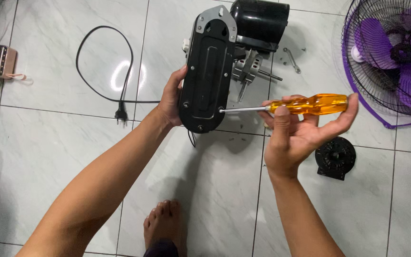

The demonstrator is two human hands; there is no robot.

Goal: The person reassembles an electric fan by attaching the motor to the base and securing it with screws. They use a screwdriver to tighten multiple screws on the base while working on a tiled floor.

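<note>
The left hand (171, 97) gripped the black fan base cover (208, 78) over the floor as the right hand (295, 124) held an orange-handled screwdriver (291, 105) at its lower-edge screw, which apparently wanted steady turning next.

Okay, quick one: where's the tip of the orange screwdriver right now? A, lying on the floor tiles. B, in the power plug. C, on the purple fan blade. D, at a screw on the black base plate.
D: the right hand holds the orange screwdriver with its tip at the black base plate, steadied by the left hand.
</note>
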